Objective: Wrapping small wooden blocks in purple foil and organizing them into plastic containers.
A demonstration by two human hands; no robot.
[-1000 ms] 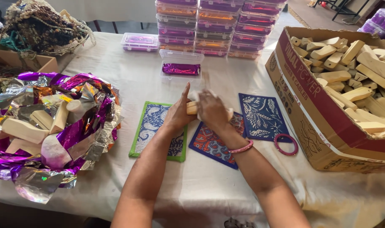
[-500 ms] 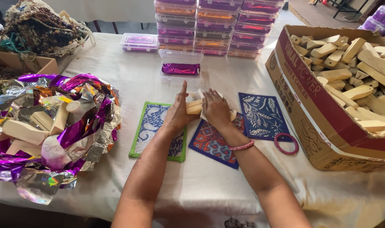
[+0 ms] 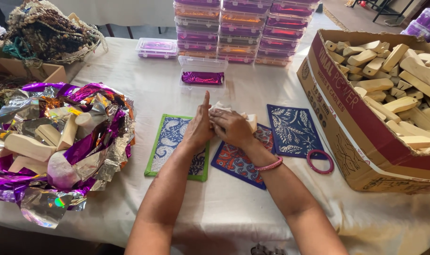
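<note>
Head cam: left hand (image 3: 200, 126) flat, fingers straight, pressing the pale wooden block (image 3: 249, 121) that the right hand (image 3: 231, 126) cups – over the red-blue mat (image 3: 237, 159), 12 o'clock of it. Looks light, stiff, smooth; grab its long sides.

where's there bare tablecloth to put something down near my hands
Bare cloth lies along the near edge, below the patterned mats, between the foil heap and the cardboard box. Another patch sits between the foil heap and the open clear container. Crowded: the mats under the left hand and right hand, and the stacked boxes behind.
</note>
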